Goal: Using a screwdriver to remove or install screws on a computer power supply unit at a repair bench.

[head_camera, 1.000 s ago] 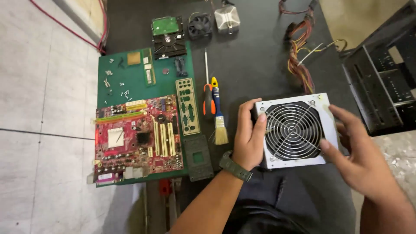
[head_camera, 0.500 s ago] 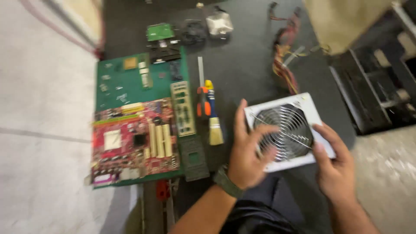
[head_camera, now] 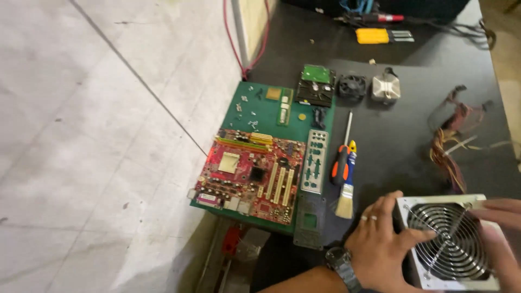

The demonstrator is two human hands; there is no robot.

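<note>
Dark table (head_camera: 401, 141) beside pale floor tiles, computer parts laid out on it

Both hands grip the grey power supply (head_camera: 450, 247): left hand (head_camera: 382, 247) spread over its near-left corner, right hand (head_camera: 502, 228) pinching the far edge. It looks heavy, rigid, sharp-edged; best held by the solid side walls, not the fan grille. Left of the hands lie a brush (head_camera: 345, 201) and a red motherboard (head_camera: 251, 174)

The motherboard (head_camera: 251, 174) lies on the mat (head_camera: 266, 106), left of the screwdriver (head_camera: 342, 157) and brush (head_camera: 346, 190).
</note>
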